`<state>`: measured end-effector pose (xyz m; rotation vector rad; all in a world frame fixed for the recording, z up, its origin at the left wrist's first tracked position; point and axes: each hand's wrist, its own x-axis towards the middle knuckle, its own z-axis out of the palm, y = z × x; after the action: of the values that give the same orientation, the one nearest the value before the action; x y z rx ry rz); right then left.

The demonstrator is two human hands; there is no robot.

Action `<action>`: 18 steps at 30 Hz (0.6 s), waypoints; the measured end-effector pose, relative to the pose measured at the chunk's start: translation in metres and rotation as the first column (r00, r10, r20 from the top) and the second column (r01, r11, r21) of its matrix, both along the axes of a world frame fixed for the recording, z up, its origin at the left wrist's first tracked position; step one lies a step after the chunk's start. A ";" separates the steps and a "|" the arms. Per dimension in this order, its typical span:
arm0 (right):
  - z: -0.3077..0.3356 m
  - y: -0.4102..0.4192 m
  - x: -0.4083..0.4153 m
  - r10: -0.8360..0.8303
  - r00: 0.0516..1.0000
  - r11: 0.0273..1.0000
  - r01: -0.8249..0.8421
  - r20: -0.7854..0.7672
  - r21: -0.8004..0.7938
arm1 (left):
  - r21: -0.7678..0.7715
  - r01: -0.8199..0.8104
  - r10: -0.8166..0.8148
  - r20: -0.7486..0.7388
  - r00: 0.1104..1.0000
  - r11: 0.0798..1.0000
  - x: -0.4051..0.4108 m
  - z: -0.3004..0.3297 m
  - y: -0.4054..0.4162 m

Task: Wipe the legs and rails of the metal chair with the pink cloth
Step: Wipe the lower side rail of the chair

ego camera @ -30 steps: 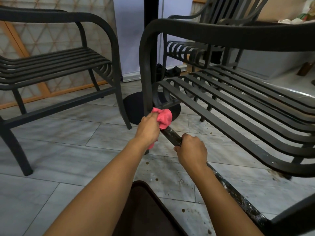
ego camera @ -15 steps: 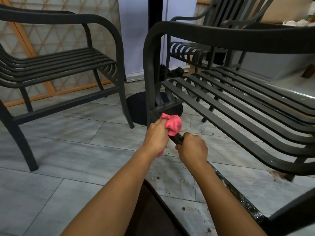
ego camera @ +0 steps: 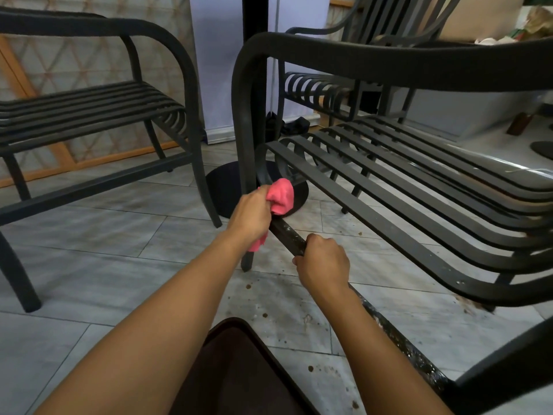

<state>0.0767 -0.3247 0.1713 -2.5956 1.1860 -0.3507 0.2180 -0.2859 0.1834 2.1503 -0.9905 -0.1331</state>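
Note:
A dark metal chair point(ego camera: 389, 187) with a slatted seat fills the right side. Its low side rail point(ego camera: 288, 236) runs from the front leg point(ego camera: 248, 139) down toward the lower right and is speckled with pale dirt. My left hand point(ego camera: 250, 218) grips the bunched pink cloth point(ego camera: 281, 197) and presses it on the rail close to where the rail meets the leg. A little nearer to me, my right hand point(ego camera: 321, 266) is curled round the same rail.
A second dark slatted chair point(ego camera: 89, 115) stands to the left, a third point(ego camera: 344, 85) behind. A table post with a round black base point(ego camera: 224, 190) sits between them. The grey tiled floor point(ego camera: 119, 241) has brown spots. A dark brown object point(ego camera: 239, 369) lies below my arms.
My left hand slid the cloth down the rail toward my right hand half a second ago, then back up toward the leg. My right hand kept its grip on the rail.

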 end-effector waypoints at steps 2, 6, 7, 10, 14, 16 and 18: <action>0.000 0.000 0.000 0.005 1.000 1.000 -0.005 0.003 -0.003 | 0.043 -0.008 0.010 -0.035 0.999 0.999 0.006 -0.003 -0.007; 0.000 -0.001 -0.001 0.001 1.000 1.000 -0.001 0.007 -0.013 | 0.137 -0.031 0.031 0.000 1.000 0.990 0.008 -0.008 -0.013; 0.000 -0.002 -0.001 -0.001 1.000 1.000 0.001 0.006 -0.013 | 0.152 -0.035 0.033 0.016 0.999 0.988 0.007 -0.008 -0.013; 0.000 -0.001 -0.002 0.001 1.000 1.000 -0.001 -0.002 0.001 | 0.174 -0.043 0.036 0.047 0.998 0.984 0.003 -0.011 -0.013; 0.003 -0.002 -0.003 0.007 1.000 0.999 -0.007 -0.012 0.036 | 0.170 -0.086 0.047 0.220 0.974 0.982 -0.007 -0.013 -0.012; 0.004 -0.003 -0.005 0.005 1.000 0.997 -0.004 -0.009 0.076 | 0.150 -0.085 0.047 0.240 0.970 0.985 -0.014 -0.016 -0.012; 0.004 -0.004 -0.008 -0.005 1.000 0.992 0.004 0.012 0.126 | 0.127 -0.068 0.039 0.215 0.976 0.990 -0.018 -0.021 -0.013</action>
<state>0.0690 -0.3290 0.1757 -2.4800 1.1707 -0.2826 0.1996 -0.2992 0.1624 2.3487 -1.0687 0.0602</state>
